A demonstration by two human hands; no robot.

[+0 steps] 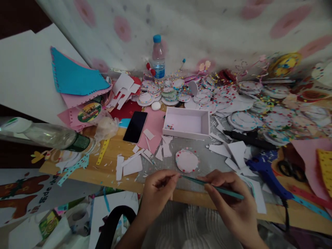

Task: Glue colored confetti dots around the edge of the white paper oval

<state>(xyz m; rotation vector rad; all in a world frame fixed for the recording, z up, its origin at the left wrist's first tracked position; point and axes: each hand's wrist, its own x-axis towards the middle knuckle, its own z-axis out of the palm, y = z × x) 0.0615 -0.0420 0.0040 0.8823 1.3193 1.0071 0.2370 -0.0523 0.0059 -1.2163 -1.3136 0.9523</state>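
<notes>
My right hand (228, 200) grips slim teal tweezers (223, 190), fingers and thumb closed round the middle. Their pointed tip reaches left to my left hand (160, 190), where finger and thumb are pinched together. Whatever lies in that pinch is too small to make out. Just beyond both hands, a round white disc (186, 160) with small red stars along its edge rests on the grey mat (160, 169). Behind the disc stands an open white box (186, 121), with a few tiny coloured bits in its left corner.
White scraps (132, 165) litter the front left. A black phone (135, 127) lies on pink sheet. Stacks of decorated discs (243, 120) line the back, beside a water bottle (158, 57). At right lie a blue glue gun (269, 176) and scissors (292, 170). A large bottle (49, 135) leans in from the left.
</notes>
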